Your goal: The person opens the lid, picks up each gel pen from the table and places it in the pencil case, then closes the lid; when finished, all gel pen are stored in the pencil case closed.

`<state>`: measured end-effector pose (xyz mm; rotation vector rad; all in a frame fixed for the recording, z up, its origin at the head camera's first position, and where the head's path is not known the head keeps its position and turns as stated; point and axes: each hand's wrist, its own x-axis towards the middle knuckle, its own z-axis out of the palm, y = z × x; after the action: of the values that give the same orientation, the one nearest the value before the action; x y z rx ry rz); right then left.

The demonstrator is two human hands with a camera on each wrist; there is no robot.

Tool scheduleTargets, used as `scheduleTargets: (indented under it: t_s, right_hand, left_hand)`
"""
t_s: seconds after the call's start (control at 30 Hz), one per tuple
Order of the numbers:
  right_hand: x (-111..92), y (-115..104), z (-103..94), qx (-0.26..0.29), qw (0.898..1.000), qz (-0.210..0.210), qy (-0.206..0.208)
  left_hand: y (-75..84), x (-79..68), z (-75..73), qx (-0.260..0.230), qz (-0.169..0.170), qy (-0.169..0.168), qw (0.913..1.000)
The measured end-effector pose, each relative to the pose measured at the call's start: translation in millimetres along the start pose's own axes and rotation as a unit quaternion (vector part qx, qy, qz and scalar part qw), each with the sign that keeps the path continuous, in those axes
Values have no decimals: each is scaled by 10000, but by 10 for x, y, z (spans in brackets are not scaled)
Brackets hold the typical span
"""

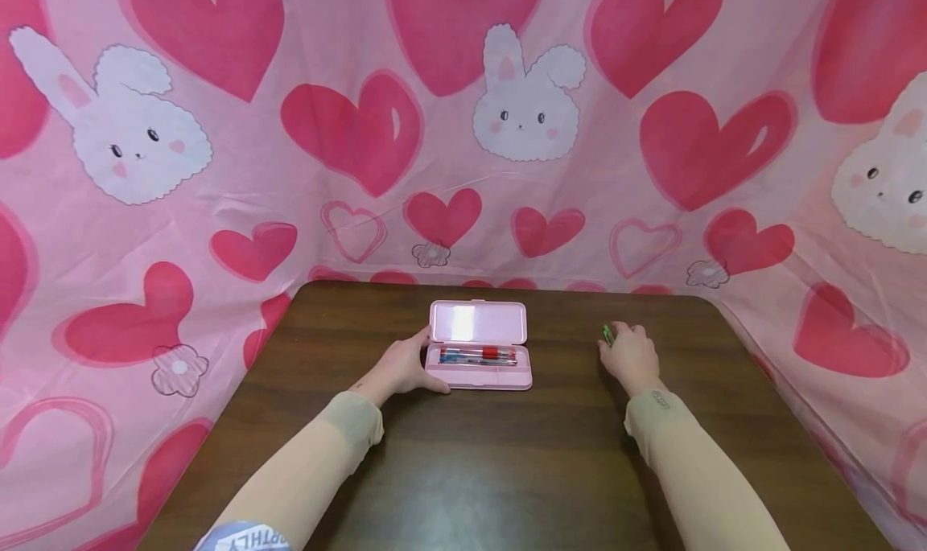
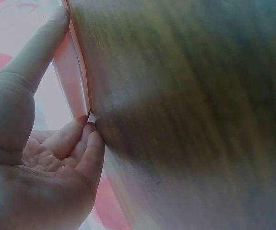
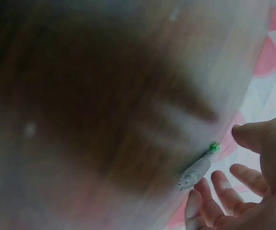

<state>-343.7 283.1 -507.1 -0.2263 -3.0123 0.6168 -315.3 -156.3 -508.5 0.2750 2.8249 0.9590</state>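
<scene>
An open pink pencil case [image 1: 514, 380] lies on the table with its lid folded back. Several pens [image 1: 478, 356], with red and blue parts, rest in its tray. My left hand [image 1: 401, 368] holds the case at its left end, thumb at the front corner and fingers farther back; the left wrist view shows the thumb [image 2: 46, 45] along the case's side. To the right, my right hand [image 1: 632, 358] is at a pen with green parts [image 1: 607, 335]. In the right wrist view this clear-and-green pen [image 3: 198, 172] lies by the fingertips, with the thumb [image 3: 253, 135] apart from it.
The dark brown wooden table [image 1: 500, 462] has rounded far corners. A pink cloth [image 1: 449, 157] with hearts and rabbits hangs behind it and along both sides, close to the table's edges.
</scene>
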Motion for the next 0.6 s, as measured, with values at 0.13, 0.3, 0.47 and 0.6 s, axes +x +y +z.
scheduleTargets:
  t_s: [0.13, 0.3, 0.47, 0.6]
  right_hand:
    - [20, 13, -3, -152, 9998, 21, -130]
    - [61, 39, -16, -342, 9992, -112, -188]
    - [89, 64, -24, -405, 9985, -156, -345]
    - [103, 69, -17, -324, 9986, -155, -401]
  left_hand:
    - [11, -15, -5, -45, 1, -20, 10000]
    - [11, -15, -4, -82, 16, -4, 10000]
    - [15, -17, -7, -27, 57, 17, 10000]
    - [3, -13, -7, -7, 44, 43, 10000]
